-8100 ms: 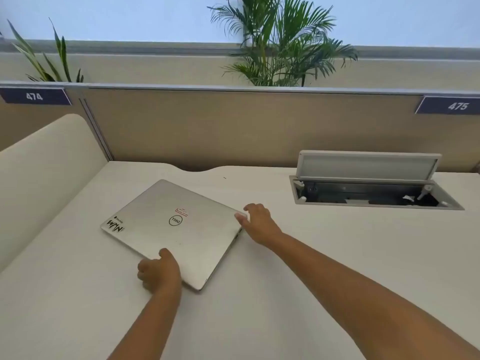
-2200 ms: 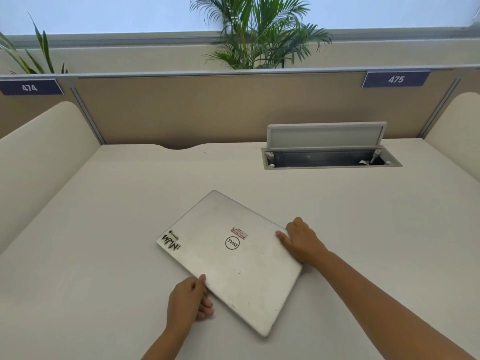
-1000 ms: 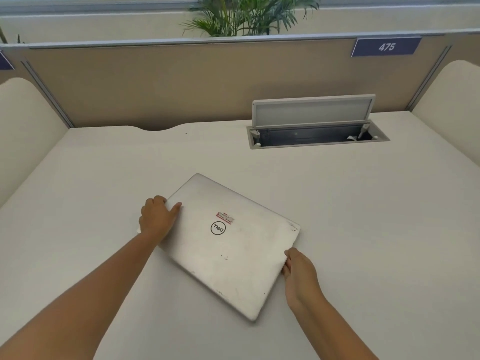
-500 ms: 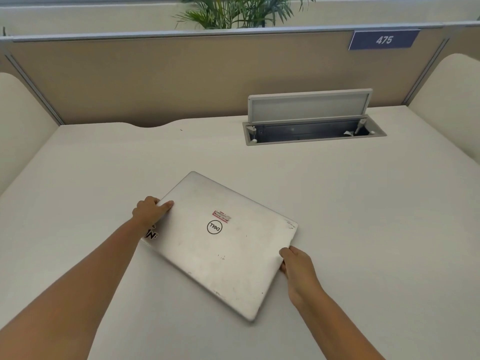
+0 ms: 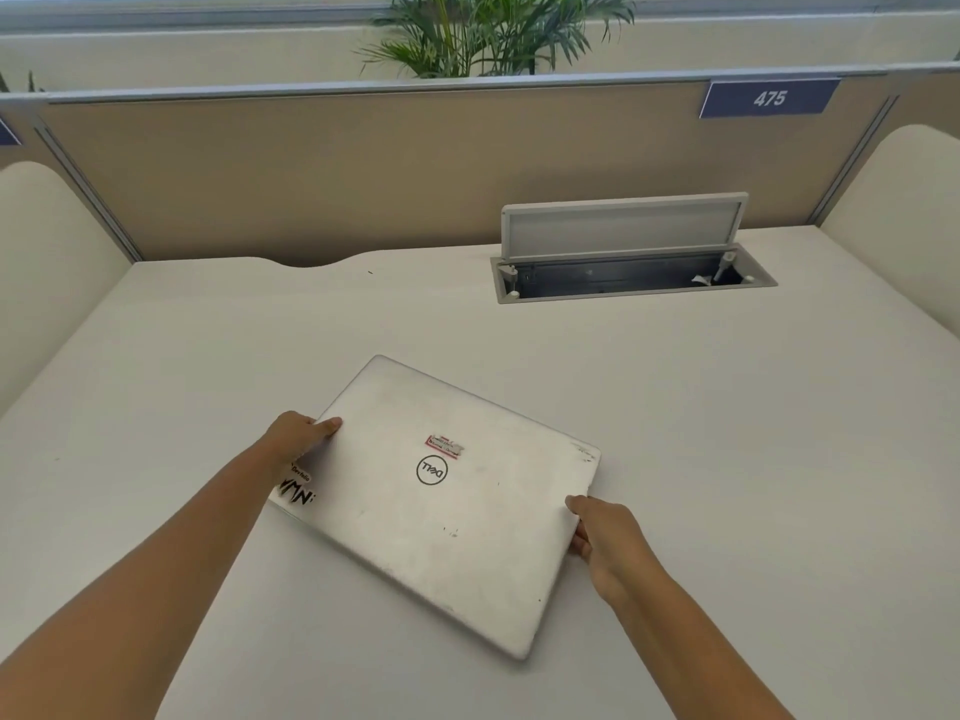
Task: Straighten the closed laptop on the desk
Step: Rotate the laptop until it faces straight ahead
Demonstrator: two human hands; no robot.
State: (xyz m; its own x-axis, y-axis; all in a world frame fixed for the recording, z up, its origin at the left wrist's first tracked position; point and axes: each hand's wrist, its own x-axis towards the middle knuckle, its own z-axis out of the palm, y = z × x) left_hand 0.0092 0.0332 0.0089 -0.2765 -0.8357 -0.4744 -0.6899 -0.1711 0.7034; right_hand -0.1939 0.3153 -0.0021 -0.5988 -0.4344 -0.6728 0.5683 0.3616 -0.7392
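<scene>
Currently: closed laptop (image 5: 441,501) flat on worktop (image 5: 727,433), skewed, near centre; left hand (image 5: 298,439) gripping its left edge, right hand (image 5: 605,543) gripping its right edge; cable box (image 5: 631,275) open, well apart behind

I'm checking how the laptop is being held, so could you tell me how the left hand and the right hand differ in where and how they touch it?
The left hand is on the laptop's far left edge, fingers over the lid, beside the black-lettered sticker. The right hand is nearer the person, on the right edge below the scuffed corner, fingers curled around the side. Both touch the closed, skewed laptop lying on the desk.
</scene>
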